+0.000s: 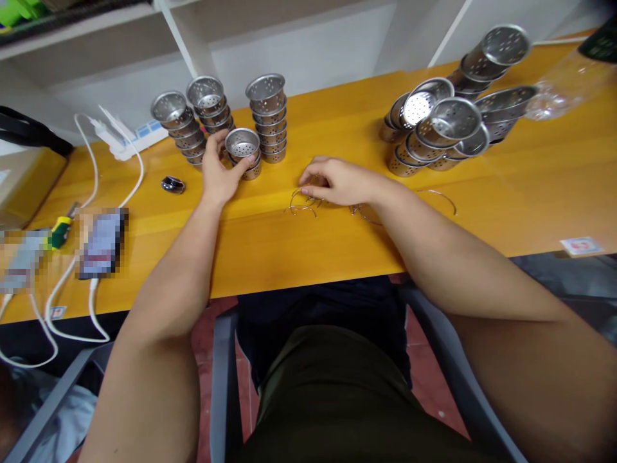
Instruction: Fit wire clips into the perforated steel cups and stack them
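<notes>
My left hand [222, 172] is closed around a short stack of perforated metal cups [242, 143], thumb on the near side and fingers behind. The stack stands upright on the yellow table [270, 251]. My right hand [340, 181] is low over some thin bent wire pieces [303, 207], its fingers curled and a gap showing between thumb and forefinger. Whether a fingertip touches a wire cannot be made out. Taller cup stacks rise behind my left hand: a left one [180, 125], a middle one [207, 96] and a right one [268, 116].
Leaning cup stacks [446, 125] crowd the right, beside a clear plastic bottle [563, 83]. At left lie a small black object [172, 185], a phone [102, 243] on a white cable, and a power strip [144, 138]. A shelf wall [299, 48] bounds the back.
</notes>
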A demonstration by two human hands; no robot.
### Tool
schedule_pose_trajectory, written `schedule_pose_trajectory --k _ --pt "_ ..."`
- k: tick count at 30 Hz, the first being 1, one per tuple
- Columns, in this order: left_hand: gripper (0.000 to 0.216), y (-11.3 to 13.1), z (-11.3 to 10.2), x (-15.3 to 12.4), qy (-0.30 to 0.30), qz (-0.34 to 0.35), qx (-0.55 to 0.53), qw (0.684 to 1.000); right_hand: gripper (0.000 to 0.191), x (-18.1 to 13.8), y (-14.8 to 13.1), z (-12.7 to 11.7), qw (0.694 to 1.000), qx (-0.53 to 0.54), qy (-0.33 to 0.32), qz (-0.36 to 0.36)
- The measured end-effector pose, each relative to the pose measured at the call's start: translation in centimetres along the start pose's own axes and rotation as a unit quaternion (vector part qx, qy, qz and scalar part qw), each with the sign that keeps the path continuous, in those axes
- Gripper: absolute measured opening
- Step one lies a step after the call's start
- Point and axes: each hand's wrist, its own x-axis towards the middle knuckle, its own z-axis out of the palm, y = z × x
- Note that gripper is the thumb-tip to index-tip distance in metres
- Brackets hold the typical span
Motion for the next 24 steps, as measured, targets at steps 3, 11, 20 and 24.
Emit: schedule_pose_trajectory --k 3,11,20,24 --pt "0.116 0.3 -0.3 0.0 -0.015 -0.022 0.0 1.0 0.027 0.0 -0.2 0.1 1.0 -0.006 -0.006 0.005" --pt "0.13 -1.5 0.2 0.1 -0.029 -0.002 -0.015 0.999 0.026 -0.1 -0.9 0.0 1.0 -0.002 -0.009 0.016" --pt "0.136 -2.4 0.6 -0.5 -0.057 0.003 -0.016 0.998 0.025 -0.1 -1.6 0.1 0.999 0.012 -0.02 0.03" --pt "0.131 -3.2 0.1 -0.6 -0.047 -0.029 0.021 0.998 0.024 -0.1 -1.8 -0.1 1.0 0.002 -0.008 0.027"
